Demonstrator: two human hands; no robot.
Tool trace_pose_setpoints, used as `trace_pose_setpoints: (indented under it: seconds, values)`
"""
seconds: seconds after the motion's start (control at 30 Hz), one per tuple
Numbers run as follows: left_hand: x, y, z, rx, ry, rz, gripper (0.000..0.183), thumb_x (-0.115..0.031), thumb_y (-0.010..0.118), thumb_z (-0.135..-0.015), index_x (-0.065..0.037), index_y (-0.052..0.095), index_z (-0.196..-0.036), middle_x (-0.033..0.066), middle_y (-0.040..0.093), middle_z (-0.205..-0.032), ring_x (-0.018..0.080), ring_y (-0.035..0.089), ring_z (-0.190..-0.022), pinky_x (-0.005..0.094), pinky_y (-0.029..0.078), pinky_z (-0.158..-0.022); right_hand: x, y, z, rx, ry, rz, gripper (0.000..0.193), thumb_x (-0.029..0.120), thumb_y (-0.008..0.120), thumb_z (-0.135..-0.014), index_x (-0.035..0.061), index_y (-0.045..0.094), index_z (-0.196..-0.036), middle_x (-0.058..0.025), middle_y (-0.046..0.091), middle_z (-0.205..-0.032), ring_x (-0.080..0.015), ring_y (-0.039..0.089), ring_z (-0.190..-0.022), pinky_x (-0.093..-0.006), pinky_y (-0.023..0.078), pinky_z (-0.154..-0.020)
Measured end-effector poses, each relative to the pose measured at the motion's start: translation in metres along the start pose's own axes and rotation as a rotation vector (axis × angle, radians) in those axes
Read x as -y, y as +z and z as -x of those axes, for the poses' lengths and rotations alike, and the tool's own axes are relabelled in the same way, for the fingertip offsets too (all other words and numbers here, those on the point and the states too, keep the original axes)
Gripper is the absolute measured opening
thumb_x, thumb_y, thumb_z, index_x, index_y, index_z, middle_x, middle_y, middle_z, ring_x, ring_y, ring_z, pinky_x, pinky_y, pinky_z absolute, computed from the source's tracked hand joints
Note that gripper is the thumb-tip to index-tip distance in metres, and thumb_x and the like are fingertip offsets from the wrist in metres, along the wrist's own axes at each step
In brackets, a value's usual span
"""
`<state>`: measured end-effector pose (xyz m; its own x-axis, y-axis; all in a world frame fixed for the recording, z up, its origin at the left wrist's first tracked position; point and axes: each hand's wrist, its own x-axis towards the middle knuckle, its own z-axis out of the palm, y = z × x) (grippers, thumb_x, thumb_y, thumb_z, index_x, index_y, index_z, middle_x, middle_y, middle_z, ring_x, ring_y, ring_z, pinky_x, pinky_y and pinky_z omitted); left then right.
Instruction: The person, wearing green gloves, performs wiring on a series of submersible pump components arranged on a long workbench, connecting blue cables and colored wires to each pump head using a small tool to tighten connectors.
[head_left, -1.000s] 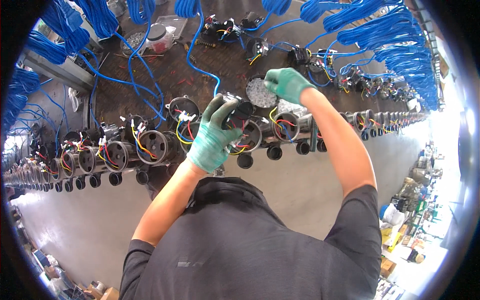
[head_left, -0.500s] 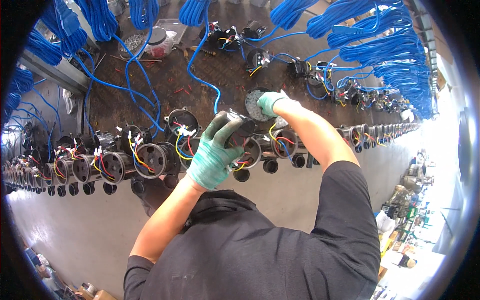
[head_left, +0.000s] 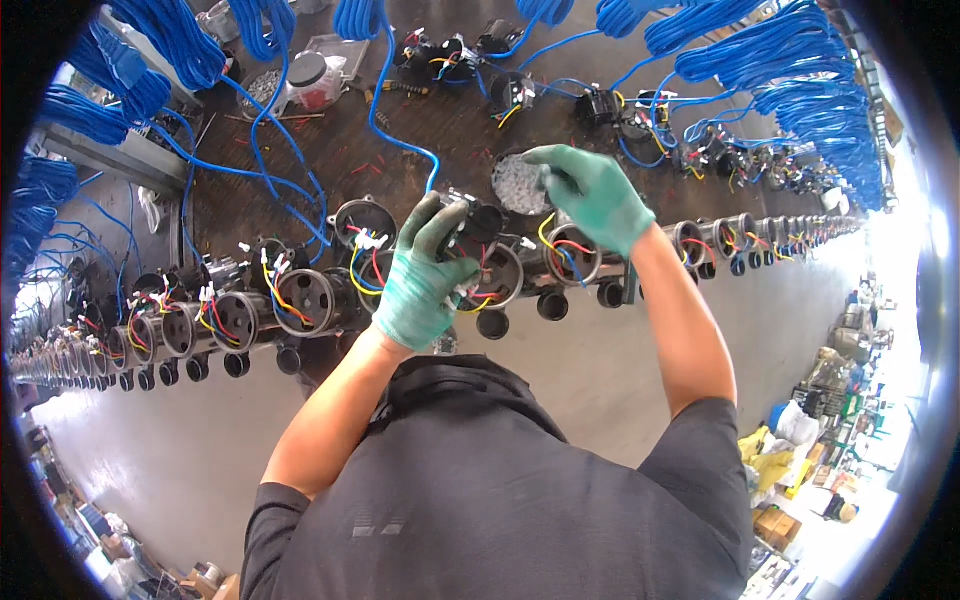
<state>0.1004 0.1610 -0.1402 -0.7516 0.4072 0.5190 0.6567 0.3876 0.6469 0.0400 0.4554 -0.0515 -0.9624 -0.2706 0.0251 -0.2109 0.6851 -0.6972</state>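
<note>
My gloved left hand [head_left: 425, 275] is closed round a small black housing [head_left: 486, 222] with a silvery part on top. A blue cable [head_left: 405, 150] runs down to it. Coloured wires hang by the fingers, beside the open end of a metal motor cylinder [head_left: 503, 275]. My gloved right hand [head_left: 603, 200] hovers at the right rim of a round dish of small whitish pieces [head_left: 518, 185]. Its fingers are bent together toward the thumb; whatever lies between them is too small or hidden to make out.
Open motor cylinders [head_left: 240, 320] with loose coloured wires line the bench's near edge. Coiled blue cables [head_left: 820, 60] hang above the bench [head_left: 330, 190]. Black wired housings [head_left: 600, 108] lie toward the back. A dark-lidded jar [head_left: 315, 82] stands at the back left.
My right hand has lifted out of the dish and drawn back to the right. My left hand keeps hold of the black housing. The whole view has shifted slightly.
</note>
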Motion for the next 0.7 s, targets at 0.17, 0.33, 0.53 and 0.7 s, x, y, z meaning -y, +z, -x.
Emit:
trace_pose_setpoints:
  seconds: [0.17,0.33,0.53,0.7]
  values:
    - [0.0,0.002,0.0,0.009,-0.006,0.004,0.037,0.005,0.093,-0.07,-0.011,0.082,-0.101,0.0161,0.046,-0.168,0.0461,0.035,-0.16,0.05,0.045,-0.128,0.051,0.039,0.071,-0.068,-0.153,-0.229,0.031,-0.008,0.078,-0.093,0.0049,0.075,-0.121,-0.0096,0.076,-0.104,-0.0189,0.073,-0.087,-0.0328,0.058,-0.077]
    - [-0.003,0.002,0.001,0.032,-0.033,-0.043,0.039,0.005,0.091,-0.07,-0.012,0.084,-0.104,0.0147,0.046,-0.168,0.0452,0.034,-0.161,0.0496,0.043,-0.129,0.055,0.077,0.085,-0.237,-0.147,-0.182,0.031,-0.008,0.08,-0.091,0.0038,0.077,-0.12,-0.0076,0.077,-0.104,-0.0161,0.074,-0.089,-0.0292,0.059,-0.076]
    - [-0.002,-0.001,0.0,0.043,-0.002,-0.058,0.037,0.003,0.09,-0.07,-0.013,0.084,-0.103,0.0136,0.046,-0.169,0.0451,0.033,-0.161,0.0514,0.04,-0.13,0.055,0.088,0.088,-0.242,-0.121,-0.209,0.027,-0.007,0.08,-0.092,0.0023,0.076,-0.117,-0.0113,0.077,-0.104,-0.022,0.077,-0.092,-0.0338,0.061,-0.08]
    - [-0.002,-0.001,0.001,0.035,0.012,-0.071,0.033,0.0,0.087,-0.074,-0.013,0.085,-0.104,0.0133,0.048,-0.167,0.0469,0.038,-0.158,0.052,0.043,-0.126,0.056,0.088,0.081,-0.203,-0.181,-0.133,0.022,0.004,0.082,-0.091,0.0028,0.074,-0.111,-0.0165,0.075,-0.101,-0.0363,0.076,-0.089,-0.0427,0.061,-0.078]
